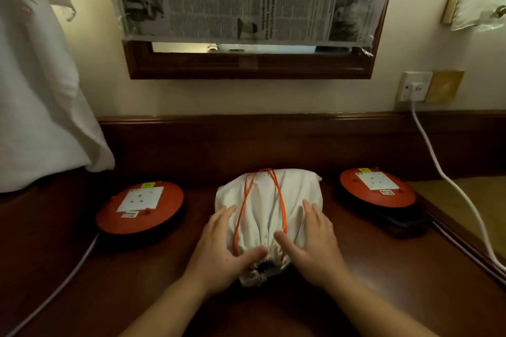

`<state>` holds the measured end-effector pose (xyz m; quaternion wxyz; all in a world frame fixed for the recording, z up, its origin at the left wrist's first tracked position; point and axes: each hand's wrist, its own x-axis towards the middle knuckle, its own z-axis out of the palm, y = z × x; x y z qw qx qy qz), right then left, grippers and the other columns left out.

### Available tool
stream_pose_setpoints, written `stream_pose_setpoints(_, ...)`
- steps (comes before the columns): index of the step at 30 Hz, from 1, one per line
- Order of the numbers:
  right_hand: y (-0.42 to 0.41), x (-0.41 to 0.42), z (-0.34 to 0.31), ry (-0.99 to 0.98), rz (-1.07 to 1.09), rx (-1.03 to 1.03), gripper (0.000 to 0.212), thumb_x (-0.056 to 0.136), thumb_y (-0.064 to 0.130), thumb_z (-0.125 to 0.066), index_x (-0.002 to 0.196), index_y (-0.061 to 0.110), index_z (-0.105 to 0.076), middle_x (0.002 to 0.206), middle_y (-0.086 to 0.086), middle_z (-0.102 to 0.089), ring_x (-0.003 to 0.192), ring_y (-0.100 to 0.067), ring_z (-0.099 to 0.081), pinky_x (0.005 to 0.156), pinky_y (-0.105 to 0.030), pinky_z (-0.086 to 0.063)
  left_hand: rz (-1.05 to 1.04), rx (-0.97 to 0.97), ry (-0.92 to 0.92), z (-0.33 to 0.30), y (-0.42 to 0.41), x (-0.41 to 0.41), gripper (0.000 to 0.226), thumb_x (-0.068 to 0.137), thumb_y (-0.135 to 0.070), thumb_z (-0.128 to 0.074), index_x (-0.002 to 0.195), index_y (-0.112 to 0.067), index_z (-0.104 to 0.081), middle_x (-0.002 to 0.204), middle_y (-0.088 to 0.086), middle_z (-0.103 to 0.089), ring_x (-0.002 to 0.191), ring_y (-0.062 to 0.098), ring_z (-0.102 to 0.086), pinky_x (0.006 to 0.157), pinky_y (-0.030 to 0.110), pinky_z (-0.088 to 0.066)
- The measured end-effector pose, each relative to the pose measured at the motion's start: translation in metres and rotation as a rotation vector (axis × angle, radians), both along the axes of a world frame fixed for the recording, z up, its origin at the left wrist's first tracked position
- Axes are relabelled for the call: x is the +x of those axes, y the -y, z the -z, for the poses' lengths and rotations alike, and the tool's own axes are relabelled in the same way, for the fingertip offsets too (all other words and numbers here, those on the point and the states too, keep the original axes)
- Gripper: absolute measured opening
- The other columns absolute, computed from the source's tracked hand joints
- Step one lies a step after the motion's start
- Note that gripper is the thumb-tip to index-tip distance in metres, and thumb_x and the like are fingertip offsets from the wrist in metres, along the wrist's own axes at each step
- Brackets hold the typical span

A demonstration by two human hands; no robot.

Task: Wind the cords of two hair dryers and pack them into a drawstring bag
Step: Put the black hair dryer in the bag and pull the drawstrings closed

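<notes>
The drawstring bag is lying plump at the desk's centre, its mouth cinched toward six o'clock — packing is looking done, though the dryers themselves are hidden. Orange cords are trailing over white cloth toward twelve. The left hand and right hand are resting flat-fingered on its flanks — gripping nothing.

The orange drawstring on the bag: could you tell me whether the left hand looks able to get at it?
Probably yes: the left hand rests on the bag beside the orange drawstring, with nothing between.
</notes>
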<state>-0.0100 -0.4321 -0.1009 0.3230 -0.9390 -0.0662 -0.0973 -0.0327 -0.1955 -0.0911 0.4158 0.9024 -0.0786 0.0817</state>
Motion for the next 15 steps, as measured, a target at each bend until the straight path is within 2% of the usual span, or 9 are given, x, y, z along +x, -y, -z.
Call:
stream_pose_setpoints(3, -0.010, -0.011, 0.009, -0.098, -0.051, -0.021, 0.143, 0.057, 0.107, -0.024, 0.165, 0.017, 0.002, 0.174, 0.001, 0.003, 0.159, -0.016, 0.003, 0.128, -0.041, -0.012, 0.051, 0.059, -0.075, 0.019, 0.004, -0.008, 0.152, 0.050, -0.096, -0.074, 0.169, -0.031, -0.004, 0.176, -0.014, -0.002, 0.162, 0.008, -0.006, 0.131, 0.038, -0.021)
stream_pose_setpoints(6, -0.015, -0.008, 0.009, -0.117, -0.050, 0.023, 0.142, 0.061, 0.105, -0.029, 0.165, 0.013, 0.002, 0.174, -0.003, 0.004, 0.160, -0.018, 0.003, 0.129, -0.039, -0.010, 0.027, 0.045, -0.076, 0.027, 0.010, -0.005, 0.146, 0.058, -0.087, -0.077, 0.170, -0.028, -0.004, 0.177, -0.010, -0.005, 0.162, 0.009, -0.008, 0.131, 0.038, -0.022)
stream_pose_setpoints(10, -0.014, 0.006, 0.009, -0.107, -0.041, -0.007, 0.134, 0.069, 0.101, -0.030, 0.165, 0.012, 0.001, 0.174, -0.006, 0.006, 0.160, -0.019, 0.005, 0.129, -0.039, -0.007, 0.046, 0.087, -0.077, 0.030, 0.014, 0.006, 0.141, 0.062, -0.087, -0.074, 0.170, -0.024, -0.008, 0.176, -0.008, -0.013, 0.162, 0.012, -0.015, 0.130, 0.038, -0.027)
stream_pose_setpoints(15, -0.005, 0.019, 0.004, -0.122, -0.046, -0.003, 0.135, 0.066, 0.101, -0.031, 0.165, 0.013, -0.005, 0.174, -0.005, 0.000, 0.160, -0.019, 0.001, 0.127, -0.038, -0.009, 0.009, 0.152, -0.099, 0.021, 0.027, 0.008, 0.137, 0.069, -0.081, -0.075, 0.169, -0.021, -0.002, 0.178, -0.003, -0.003, 0.164, 0.021, -0.005, 0.132, 0.042, -0.017)
